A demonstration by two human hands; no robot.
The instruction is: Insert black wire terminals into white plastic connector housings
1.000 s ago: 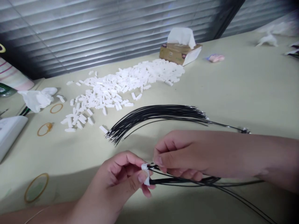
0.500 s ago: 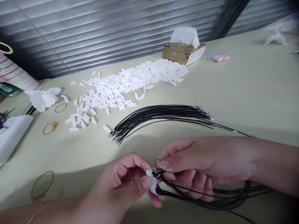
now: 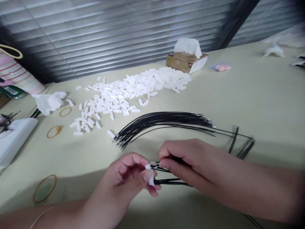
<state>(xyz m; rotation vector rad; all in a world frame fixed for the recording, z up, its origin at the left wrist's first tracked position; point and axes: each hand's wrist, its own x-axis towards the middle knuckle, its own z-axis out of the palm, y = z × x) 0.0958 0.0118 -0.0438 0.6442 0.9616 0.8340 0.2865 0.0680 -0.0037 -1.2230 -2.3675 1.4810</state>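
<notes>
Between the thumb and fingers of my left hand [image 3: 130, 181] is a small white connector housing [image 3: 151, 178]. Several black wires [image 3: 171, 182] run from its right side and pass under my right hand [image 3: 188, 162]. My right hand pinches a black wire with a metal tip at the upper end of the housing; whether the tip is inside it I cannot tell. Just beyond my hands, a bundle of black wires [image 3: 164, 120] with bare metal ends lies curved on the table. A single white housing [image 3: 111, 134] lies at the bundle's left end.
Many loose white housings [image 3: 128, 90] are heaped at the back. Behind them stands a tissue pack [image 3: 178, 62]. Rubber bands [image 3: 44, 188], a crumpled tissue [image 3: 49, 102], a white box [image 3: 17, 140] and a striped cup [image 3: 17, 73] are on the left.
My right hand has turned over, knuckles up, and now covers the wires it was showing in its palm. My left hand, still holding the housing, has shifted slightly up and left.
</notes>
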